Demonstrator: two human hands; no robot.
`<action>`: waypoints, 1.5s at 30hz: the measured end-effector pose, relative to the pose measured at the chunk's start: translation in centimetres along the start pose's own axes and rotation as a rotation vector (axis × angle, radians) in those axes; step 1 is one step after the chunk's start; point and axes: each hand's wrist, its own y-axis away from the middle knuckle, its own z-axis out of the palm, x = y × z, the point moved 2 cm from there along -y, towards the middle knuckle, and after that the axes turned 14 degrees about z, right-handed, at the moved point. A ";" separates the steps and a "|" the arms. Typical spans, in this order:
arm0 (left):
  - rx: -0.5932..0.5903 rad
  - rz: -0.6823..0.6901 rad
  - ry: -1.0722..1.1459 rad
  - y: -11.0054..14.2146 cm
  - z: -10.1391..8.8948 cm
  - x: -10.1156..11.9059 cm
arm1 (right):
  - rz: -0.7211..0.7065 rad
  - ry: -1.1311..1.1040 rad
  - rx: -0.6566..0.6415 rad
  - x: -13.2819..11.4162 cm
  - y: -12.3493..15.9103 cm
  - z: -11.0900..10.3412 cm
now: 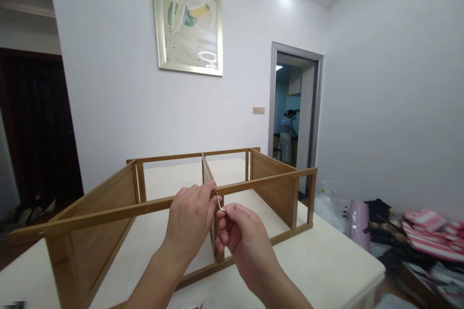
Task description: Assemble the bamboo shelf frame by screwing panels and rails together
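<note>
A brown wooden shelf frame (pixel 273 179) lies on its side on the white table (pixel 326 246). My left hand (pixel 192 215) is wrapped over its upper front rail, close to where the middle shelf panel (pixel 208 171) meets it. Just to the right, my right hand (pixel 244 231) pinches a small silver hex key (pixel 219 203) between thumb and fingers. The key's upper end reaches the underside of the rail near the joint. Whether it sits in a screw head there, I cannot see.
Small bits in clear plastic (pixel 197 305) lie at the table's near edge. On the right floor are a purple roll (pixel 358 224), red-and-white striped cloth (pixel 431 234) and a cardboard box (pixel 416 280). Through the doorway (pixel 274 101) a person (pixel 286 130) stands in another room.
</note>
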 end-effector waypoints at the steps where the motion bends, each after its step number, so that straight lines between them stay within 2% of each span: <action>1: 0.002 0.000 0.000 0.0 0.0 0.0 | -0.034 0.087 0.037 0.0 0.0 -0.2; 4: 0.015 -0.006 -0.003 -0.1 0.0 0.0 | -0.257 0.459 0.217 -0.2 0.4 -0.9; 7: 0.019 -0.009 0.003 -0.1 0.0 0.0 | -0.634 0.842 0.418 -0.2 1.0 -1.3; 10: 0.024 -0.006 0.007 0.0 0.0 0.1 | -0.930 1.088 0.528 0.0 1.3 -1.2; 13: 0.030 -0.001 -0.001 0.0 0.0 0.0 | -1.053 1.228 0.571 -0.1 1.3 -1.0; 21: 0.033 0.003 0.000 0.0 0.1 0.0 | -1.196 1.434 0.629 -0.3 1.0 -0.5; 28: 0.040 -0.002 -0.006 -0.1 -0.1 0.1 | -1.210 1.497 0.658 -0.1 0.9 -0.3; 33: 0.025 -0.010 0.004 -0.1 -0.2 0.2 | -1.109 1.428 0.672 0.2 0.5 -0.3; 39: 0.017 -0.009 0.018 -0.1 -0.2 0.2 | -0.869 1.234 0.579 -0.1 0.3 0.2; 45: 0.008 -0.007 0.020 0.0 -0.1 0.2 | -0.515 0.987 0.489 -0.8 0.0 0.6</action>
